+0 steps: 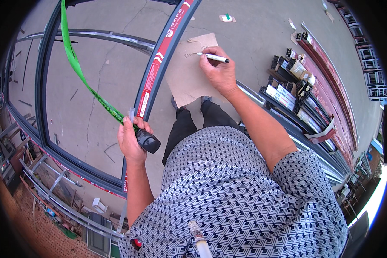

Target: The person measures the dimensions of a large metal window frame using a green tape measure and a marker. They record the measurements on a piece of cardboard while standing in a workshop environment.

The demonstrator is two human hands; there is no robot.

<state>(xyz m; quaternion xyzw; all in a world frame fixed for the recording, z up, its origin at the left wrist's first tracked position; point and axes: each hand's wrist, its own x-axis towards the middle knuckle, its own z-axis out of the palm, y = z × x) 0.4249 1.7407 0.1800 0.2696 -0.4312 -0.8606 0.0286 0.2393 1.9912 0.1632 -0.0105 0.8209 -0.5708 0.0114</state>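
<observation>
My left hand (132,138) is closed round a black tape measure (148,142). Its bright green blade (75,64) is drawn out, curving up and away to the far left across a dark grey metal frame (42,81). Between the fingers and thumb of my right hand (220,74) is a white pen (215,57) with a dark end. The tip is at a brown cardboard sheet (189,77), beside a few handwritten marks. A red printed strip (158,60) runs along the frame's bar, just left of the cardboard.
Bundles of metal profiles (305,101) lie on the concrete floor (249,26) at right, beside long reddish lengths (327,77). A rail structure (69,204) runs along the lower left. My feet stand at the cardboard's near edge. A cigarette (201,243) juts in from the bottom.
</observation>
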